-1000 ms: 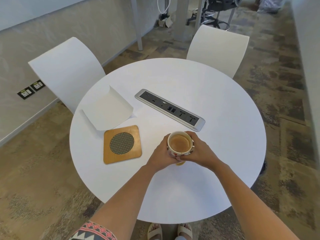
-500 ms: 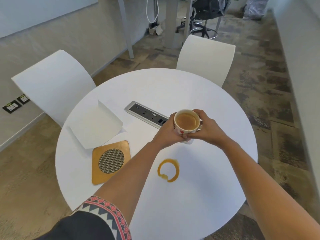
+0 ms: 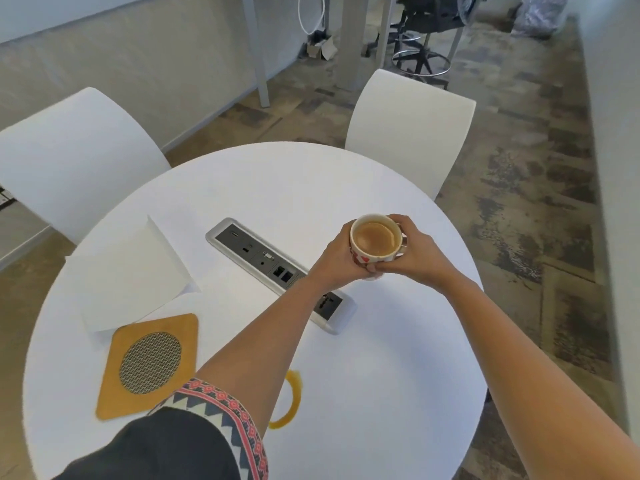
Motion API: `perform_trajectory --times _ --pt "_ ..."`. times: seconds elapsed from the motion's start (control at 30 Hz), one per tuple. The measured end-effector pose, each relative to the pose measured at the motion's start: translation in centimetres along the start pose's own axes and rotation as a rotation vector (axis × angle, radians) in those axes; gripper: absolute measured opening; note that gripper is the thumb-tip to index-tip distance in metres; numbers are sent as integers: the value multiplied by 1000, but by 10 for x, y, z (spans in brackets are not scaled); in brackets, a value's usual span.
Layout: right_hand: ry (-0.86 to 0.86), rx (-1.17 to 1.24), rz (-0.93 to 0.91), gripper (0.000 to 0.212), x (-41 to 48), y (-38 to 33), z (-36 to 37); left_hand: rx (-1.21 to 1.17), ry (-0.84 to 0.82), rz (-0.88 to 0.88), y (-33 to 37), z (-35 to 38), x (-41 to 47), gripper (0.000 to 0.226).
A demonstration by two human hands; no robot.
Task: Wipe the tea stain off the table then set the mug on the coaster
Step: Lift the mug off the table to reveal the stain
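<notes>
A white mug with red marks, full of brown tea, is held over the right part of the round white table. My left hand grips its left side and my right hand grips its right side. A brown ring of tea stain lies near the front of the table, partly hidden by my left forearm. The square wooden coaster with a mesh centre sits at the front left. A white folded napkin lies just behind the coaster.
A silver power and socket strip runs diagonally across the table's middle, under my left wrist. Two white chairs stand at the far left and far right of the table. Patterned carpet lies beyond.
Both hands lifted the mug off the spot near the front and carried it away to the far right, baring the tea ring. My view has shifted closer to the table.
</notes>
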State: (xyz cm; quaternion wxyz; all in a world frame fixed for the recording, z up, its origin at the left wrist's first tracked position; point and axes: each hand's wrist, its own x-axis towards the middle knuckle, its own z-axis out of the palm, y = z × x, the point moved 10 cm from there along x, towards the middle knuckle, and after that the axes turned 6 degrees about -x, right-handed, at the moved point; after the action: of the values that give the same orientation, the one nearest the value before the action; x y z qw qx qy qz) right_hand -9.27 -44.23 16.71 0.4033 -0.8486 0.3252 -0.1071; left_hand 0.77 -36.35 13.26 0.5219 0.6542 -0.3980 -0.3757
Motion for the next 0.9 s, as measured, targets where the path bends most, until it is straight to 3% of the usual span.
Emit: perform_trajectory --times 0.47,0.9 --pt "-86 18 43 82 41 69 12 -8 41 -83 -57 29 48 84" --pt "-94 51 55 82 38 78 18 -33 48 -47 -66 34 50 86"
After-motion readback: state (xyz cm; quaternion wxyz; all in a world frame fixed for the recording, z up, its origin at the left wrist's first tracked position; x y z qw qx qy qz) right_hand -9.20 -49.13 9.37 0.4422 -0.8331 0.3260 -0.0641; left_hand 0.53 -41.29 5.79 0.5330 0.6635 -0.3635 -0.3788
